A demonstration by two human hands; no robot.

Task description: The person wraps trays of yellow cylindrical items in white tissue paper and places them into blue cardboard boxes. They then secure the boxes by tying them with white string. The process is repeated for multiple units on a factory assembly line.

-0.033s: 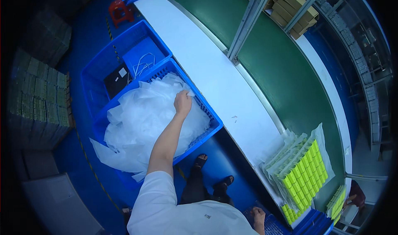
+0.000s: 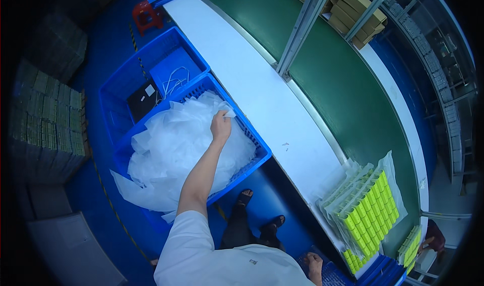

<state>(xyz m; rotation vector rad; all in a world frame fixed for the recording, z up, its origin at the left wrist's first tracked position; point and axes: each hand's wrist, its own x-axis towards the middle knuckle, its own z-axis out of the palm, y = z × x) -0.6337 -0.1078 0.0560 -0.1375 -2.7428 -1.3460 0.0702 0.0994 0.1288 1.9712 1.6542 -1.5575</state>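
A heap of thin, translucent white sheets point(image 2: 176, 145) fills a blue plastic crate point(image 2: 263, 156) and spills over its near left side. My left hand point(image 2: 221, 127) reaches over the heap, its fingers closed on the corner of one white sheet point(image 2: 228, 110) near the crate's right edge. Low in the picture, beside my body, my right hand point(image 2: 314, 266) has curled fingers. It is next to a blue mesh basket point(image 2: 333, 275); whatever it holds, if anything, is hidden.
A white worktop point(image 2: 252, 89) borders a green conveyor belt point(image 2: 348, 89). Bright yellow-green cylinders point(image 2: 373, 213) stand in stacked rows with translucent sheets at the right. Beyond my crate lies another blue crate point(image 2: 112, 92). A red stool point(image 2: 146, 17) is farther off; a co-worker's sleeve point(image 2: 434, 237) shows far right.
Almost nothing differs. My left hand and forearm sit very slightly farther left, still at the same sheet corner.
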